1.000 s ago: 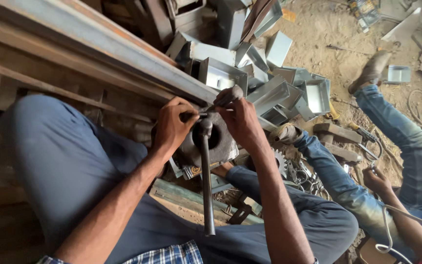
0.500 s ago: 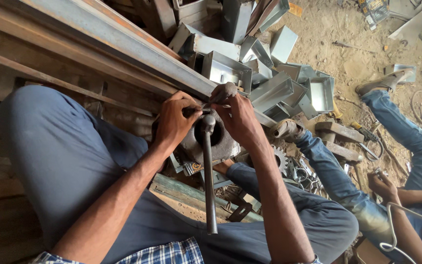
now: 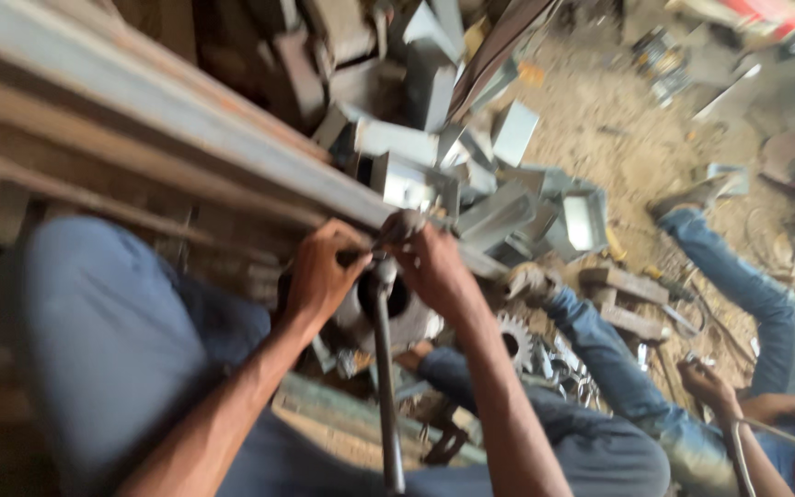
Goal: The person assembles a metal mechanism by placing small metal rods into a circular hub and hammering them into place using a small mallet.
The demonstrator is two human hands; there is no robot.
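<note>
Hands crowd together under beam (image 3: pixel 232 156): left hand (image 3: pixel 324 276) and right hand (image 3: pixel 430 267), fingers closed on rod (image 3: pixel 385 368) top. Scrap boxes (image 3: pixel 508 212) close behind; dirt floor (image 3: pixel 618 156) open.

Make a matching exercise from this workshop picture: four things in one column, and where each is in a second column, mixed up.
1. metal rod
2. toothed gear
3. long steel beam
4. cut metal boxes

a. piled on the dirt floor
b. running slantwise past the hands
c. hanging down from both hands
d. beside a co-worker's jeans leg

Pairs: 1-c, 2-d, 3-b, 4-a
</note>
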